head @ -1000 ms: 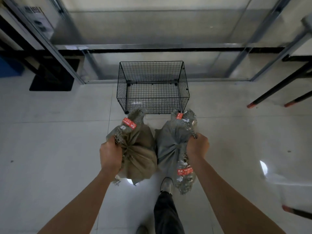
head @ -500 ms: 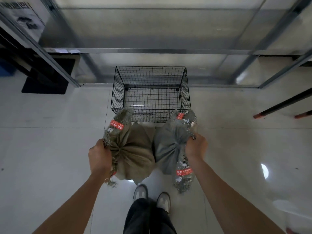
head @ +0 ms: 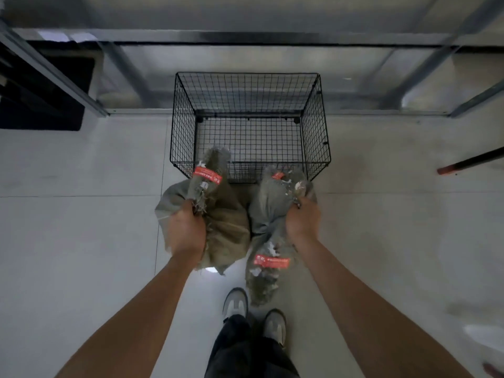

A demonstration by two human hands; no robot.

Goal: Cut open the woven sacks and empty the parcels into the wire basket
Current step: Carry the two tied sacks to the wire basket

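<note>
Closed in on the basket; sacks still uncut.
Wire basket [head: 183,132] now sits nearer at 12 o'clock, looks empty through the mesh. Tan sack [head: 227,222] and grey sack [head: 266,211] hang touching at its near rim, necks tied. Left hand [head: 186,233] and right hand [head: 301,221] each fist a sack's cloth. Cutting is next.

Both sacks carried closer to wire basket [head: 316,126]. Brown sack [head: 226,222], gripped by left hand [head: 186,233]: tied neck now overlaps basket's near wall. Grey sack [head: 266,211], gripped by right hand [head: 301,221]: top reaches near rim. Shoes [head: 235,302] now both planted behind sacks, away from basket.
</note>
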